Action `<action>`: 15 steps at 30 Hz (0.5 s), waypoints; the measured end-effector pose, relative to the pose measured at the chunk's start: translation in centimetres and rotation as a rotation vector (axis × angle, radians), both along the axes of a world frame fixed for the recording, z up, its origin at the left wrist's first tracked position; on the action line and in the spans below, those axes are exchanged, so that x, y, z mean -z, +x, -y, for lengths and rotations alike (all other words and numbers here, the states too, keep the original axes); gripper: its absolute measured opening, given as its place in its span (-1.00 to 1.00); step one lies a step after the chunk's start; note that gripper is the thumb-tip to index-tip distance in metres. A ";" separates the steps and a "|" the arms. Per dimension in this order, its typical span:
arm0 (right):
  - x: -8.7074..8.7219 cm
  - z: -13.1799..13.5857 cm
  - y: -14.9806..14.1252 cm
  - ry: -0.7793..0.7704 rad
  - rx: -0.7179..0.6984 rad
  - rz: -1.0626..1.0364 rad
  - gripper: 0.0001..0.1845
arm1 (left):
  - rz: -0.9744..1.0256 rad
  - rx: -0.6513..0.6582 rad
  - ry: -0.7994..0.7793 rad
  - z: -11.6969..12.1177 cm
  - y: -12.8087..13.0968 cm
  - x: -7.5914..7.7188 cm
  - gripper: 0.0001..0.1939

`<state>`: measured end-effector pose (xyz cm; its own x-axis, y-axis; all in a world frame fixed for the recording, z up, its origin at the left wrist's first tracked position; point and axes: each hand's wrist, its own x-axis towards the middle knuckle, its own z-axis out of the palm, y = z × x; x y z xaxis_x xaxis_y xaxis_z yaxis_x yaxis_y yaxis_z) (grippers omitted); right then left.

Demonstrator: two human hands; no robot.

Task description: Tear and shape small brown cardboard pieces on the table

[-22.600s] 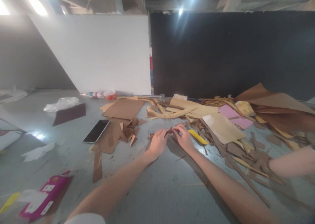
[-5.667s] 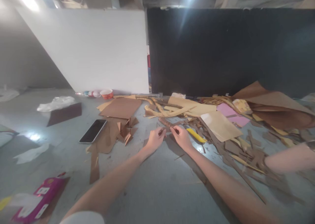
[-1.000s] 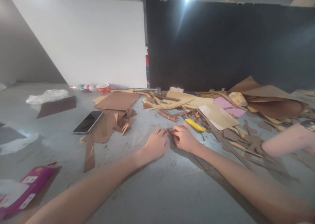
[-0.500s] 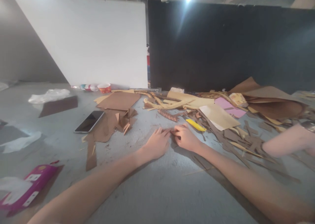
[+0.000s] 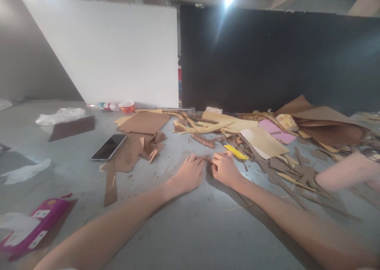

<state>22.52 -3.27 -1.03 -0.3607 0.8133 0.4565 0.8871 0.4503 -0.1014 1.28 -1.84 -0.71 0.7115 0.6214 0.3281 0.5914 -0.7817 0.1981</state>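
My left hand [image 5: 190, 174] rests low on the grey table with its fingers closed and bent toward the middle. Facing it, my right hand [image 5: 225, 169] is pinched, its fingertips a short way from the left ones. Between the two sets of fingertips shows a small strip of brown paper [image 5: 207, 158], mostly covered by the fingers. Just past my right hand lies a yellow cutter-like tool [image 5: 236, 152]. A brown pleated paper strip [image 5: 202, 140] sits beyond both hands.
To the left are a phone [image 5: 109, 147], folded brown paper pieces [image 5: 150, 147] and a purple tissue pack [image 5: 44, 218]. Paper scraps [image 5: 303, 169] cover the right side, near another person's arm [image 5: 344, 171]. A white panel [image 5: 118, 56] and a black panel [image 5: 267, 60] stand behind.
My right hand has shifted slightly to the right, opening a small gap from the left fingertips. My left hand stays nearly where it was.
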 end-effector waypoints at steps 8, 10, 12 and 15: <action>0.0 0.0 0.1 0.000 0.012 -0.032 -0.78 | 0.040 0.001 -0.021 -0.1 -0.1 0.3 -0.58; 0.0 0.0 0.1 0.002 0.018 -0.012 -0.78 | 0.044 -0.001 -0.021 -0.1 -0.1 0.4 -0.57; 0.0 0.1 0.0 0.002 0.024 0.000 -0.79 | 0.052 0.001 -0.027 -0.2 -0.1 0.3 -0.59; 0.1 0.3 -0.1 -0.005 0.024 -0.019 -0.81 | 0.075 0.031 -0.065 -0.2 -0.1 0.0 -0.62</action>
